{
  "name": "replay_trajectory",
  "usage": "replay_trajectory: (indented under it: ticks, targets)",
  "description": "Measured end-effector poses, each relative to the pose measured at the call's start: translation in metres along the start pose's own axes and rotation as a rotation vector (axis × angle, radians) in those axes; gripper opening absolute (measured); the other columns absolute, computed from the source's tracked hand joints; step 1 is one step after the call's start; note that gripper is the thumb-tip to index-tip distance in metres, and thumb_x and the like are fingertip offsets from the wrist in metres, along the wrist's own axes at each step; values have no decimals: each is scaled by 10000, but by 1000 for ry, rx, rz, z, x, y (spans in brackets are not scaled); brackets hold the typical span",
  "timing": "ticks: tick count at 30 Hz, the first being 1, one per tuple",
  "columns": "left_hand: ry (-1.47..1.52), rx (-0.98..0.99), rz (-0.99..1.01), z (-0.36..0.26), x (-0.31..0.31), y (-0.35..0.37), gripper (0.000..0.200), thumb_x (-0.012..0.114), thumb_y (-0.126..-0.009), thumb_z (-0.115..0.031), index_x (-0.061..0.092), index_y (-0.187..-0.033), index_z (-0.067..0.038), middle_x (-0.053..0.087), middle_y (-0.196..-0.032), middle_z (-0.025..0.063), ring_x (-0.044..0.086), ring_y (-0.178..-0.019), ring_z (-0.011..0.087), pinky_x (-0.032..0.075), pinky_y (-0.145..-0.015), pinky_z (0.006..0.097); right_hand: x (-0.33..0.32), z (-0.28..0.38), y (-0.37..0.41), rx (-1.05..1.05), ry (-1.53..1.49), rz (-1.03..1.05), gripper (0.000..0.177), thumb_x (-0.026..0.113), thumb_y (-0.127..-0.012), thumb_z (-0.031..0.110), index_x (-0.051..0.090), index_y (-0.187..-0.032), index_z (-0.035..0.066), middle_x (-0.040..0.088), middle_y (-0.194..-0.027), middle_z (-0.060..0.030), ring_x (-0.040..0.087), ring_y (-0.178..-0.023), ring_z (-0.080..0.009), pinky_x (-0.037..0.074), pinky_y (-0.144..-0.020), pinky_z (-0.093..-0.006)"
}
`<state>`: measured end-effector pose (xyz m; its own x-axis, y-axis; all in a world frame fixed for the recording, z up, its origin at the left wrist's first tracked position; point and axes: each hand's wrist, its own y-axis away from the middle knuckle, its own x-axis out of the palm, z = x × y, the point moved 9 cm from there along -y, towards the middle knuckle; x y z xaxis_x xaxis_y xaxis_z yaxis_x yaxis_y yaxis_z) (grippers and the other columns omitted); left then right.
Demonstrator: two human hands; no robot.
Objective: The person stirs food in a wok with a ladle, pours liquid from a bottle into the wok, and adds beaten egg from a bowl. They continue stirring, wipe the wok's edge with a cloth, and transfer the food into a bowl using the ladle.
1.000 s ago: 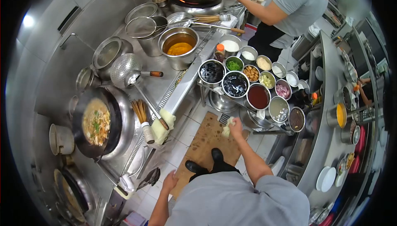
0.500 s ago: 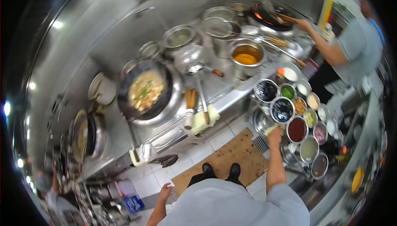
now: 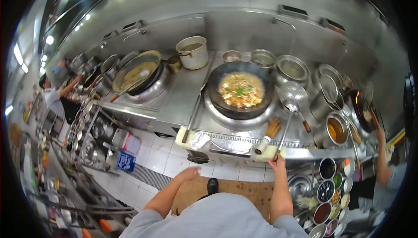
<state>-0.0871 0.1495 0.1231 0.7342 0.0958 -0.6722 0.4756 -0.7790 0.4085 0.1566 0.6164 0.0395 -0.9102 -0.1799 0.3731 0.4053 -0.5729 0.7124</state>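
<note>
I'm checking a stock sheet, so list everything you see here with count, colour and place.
Woks: at least 3, black, along the range
Food: 1 batch, yellowish with green, middle wok
Pot: 1, whitish, back, between left and middle woks
Steel pot: 1, silver, orange liquid inside, right
Skimmer: 1, silver, right of middle wok
Ladle: 1, silver, over front edge
Brush: 1, tan, front edge
Yellow cloths: 2, front edge
Tubs: several, steel, lower right
Box: 1, blue, floor, left
Mat: 1, brown, floor
Smaller edge items: uncountable
Co-workers: 2, pale or grey tops, far left and right
Left hand: 1, bare, above mat
Right hand: 1, bare, on ladle handle
</note>
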Motion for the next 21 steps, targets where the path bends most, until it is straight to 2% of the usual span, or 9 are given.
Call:
replay_trajectory:
  ticks: [3,4,5,8,12,14,16,19,21]
  targets:
    - [252,167,-195,-54,-78,-47,441,620,-881,-254,541,-1272,-65,659,-1065,166,641,-940,277,493,-850,363,23,38,42,-29,180,-151,162,547,-947,319,556,-926,159,504,-637,-12,500,-502,-169,501,-478,-336]
    - [229,132,-173,-106,-116,-36,430,608,-893,-254,541,-1271,-60,663,-1062,150,647,-935,258,496,-845,361,40,63,43,-150,291,-36,177,556,-943,307,520,-867,152,471,-607,3,470,-479,-144,458,-439,-315]
    - [266,338,-238,-130,-136,-47,409,592,-904,-239,542,-1270,-62,665,-1067,141,650,-931,256,498,-841,361,60,86,47,-265,400,80,216,566,-938,295,483,-807,144,437,-576,18,440,-455,-119,414,-400,-294]
    - [192,471,-302,-195,-188,-67,400,628,-873,-185,566,-1250,-68,588,-1217,154,554,-1148,286,426,-989,376,120,145,81,-330,271,210,256,585,-925,260,429,-760,144,425,-572,33,396,-426,-95,384,-401,-283]
    - [35,679,-520,-243,-231,-96,365,634,-843,-145,596,-1197,-68,527,-1293,171,453,-1250,336,362,-1055,405,187,113,152,-298,149,297,199,603,-913,242,473,-811,132,438,-601,30,446,-499,-111,429,-461,-304]
    - [-72,602,-692,-243,-246,-120,357,632,-820,-124,605,-1172,-74,501,-1323,175,407,-1286,349,327,-1085,418,239,107,200,-231,106,296,193,609,-916,240,486,-827,121,466,-649,19,479,-550,-114,449,-476,-339]
    - [-159,649,-795,-248,-256,-130,323,631,-821,-132,617,-1136,-63,562,-1215,174,468,-1206,347,383,-1020,418,259,120,159,-176,88,437,211,615,-925,255,466,-900,109,511,-689,2,502,-530,-127,446,-438,-294]
    - [-182,561,-782,-232,-258,-161,156,621,-842,-145,646,-941,-28,592,-888,140,526,-953,337,439,-848,432,283,146,123,-319,404,355,161,567,-941,181,465,-1011,77,511,-691,-8,494,-511,-131,431,-412,-297]
    - [-211,559,-768,-224,-251,-172,145,617,-850,-161,648,-909,-32,587,-882,136,527,-929,336,444,-838,431,298,143,122,-384,564,277,168,553,-942,164,457,-1035,63,506,-686,-12,483,-502,-128,419,-401,-292]
